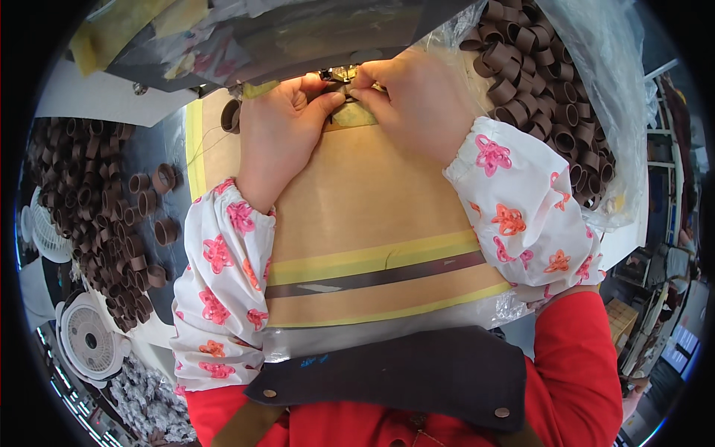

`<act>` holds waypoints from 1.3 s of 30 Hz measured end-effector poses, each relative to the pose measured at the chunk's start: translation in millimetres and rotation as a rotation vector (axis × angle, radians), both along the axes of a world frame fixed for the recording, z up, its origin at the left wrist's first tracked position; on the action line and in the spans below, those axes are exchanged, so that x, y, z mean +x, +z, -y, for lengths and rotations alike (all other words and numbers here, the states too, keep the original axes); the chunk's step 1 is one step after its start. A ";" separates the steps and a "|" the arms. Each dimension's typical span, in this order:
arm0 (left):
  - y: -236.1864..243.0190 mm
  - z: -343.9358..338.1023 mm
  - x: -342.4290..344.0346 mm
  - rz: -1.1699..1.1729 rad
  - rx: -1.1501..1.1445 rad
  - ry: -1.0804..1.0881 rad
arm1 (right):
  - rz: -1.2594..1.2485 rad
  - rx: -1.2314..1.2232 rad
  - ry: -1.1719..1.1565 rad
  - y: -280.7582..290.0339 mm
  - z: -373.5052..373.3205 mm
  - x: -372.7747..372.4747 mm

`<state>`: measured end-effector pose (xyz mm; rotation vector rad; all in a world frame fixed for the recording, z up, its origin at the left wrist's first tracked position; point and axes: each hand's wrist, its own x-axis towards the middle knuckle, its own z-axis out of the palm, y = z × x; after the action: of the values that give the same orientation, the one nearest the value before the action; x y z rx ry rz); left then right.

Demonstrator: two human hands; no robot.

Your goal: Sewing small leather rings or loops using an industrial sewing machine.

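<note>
The left hand and right hand had their fingers closed on a small dark-brown piece, just before the sewing machine. Fingertips that near it were judged at risk; an uneven pinch could have skewed the piece.

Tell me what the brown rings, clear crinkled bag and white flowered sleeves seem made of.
Brown rings: matte, perhaps rubber or fabric; thin walls hold shape.
Clear crinkled bag: glossy, likely plastic film; transparent with bright creases.
White flowered sleeves: matte, probably cloth; soft folds and gathered cuffs.
</note>
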<state>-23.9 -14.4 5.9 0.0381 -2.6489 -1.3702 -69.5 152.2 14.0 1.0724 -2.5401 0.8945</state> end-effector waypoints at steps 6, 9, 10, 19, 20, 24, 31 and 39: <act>-2.4 -5.2 -1.5 -0.013 0.044 -0.009 | 0.029 -0.022 0.017 -3.0 -5.5 -1.6; -0.8 -4.5 -2.2 -0.050 -0.022 -0.030 | 0.022 -0.044 0.009 -4.8 -6.1 -0.1; 0.2 -4.1 -2.6 -0.072 -0.063 -0.039 | 0.016 -0.054 0.007 -5.5 -6.3 -0.5; 17.0 8.5 26.0 0.133 -0.108 -0.280 | 0.334 -0.093 0.180 8.1 -20.1 29.1; 14.5 7.4 26.0 0.123 -0.062 -0.280 | 0.284 -0.113 0.126 7.9 -20.6 33.2; 5.8 -3.3 24.3 0.085 -0.004 -0.309 | 0.402 -0.266 0.041 6.2 -15.5 36.6; 5.9 -3.3 19.1 -0.214 0.366 -0.245 | 0.550 -0.094 0.144 17.9 -11.5 33.7; 8.2 15.5 16.5 -0.298 -0.287 -0.219 | 0.273 -0.145 0.295 16.8 -11.2 38.5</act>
<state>-7.4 -29.9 14.1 -0.4642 -2.6161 -0.9434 -31.0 163.4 30.8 1.3861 -2.5125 1.3643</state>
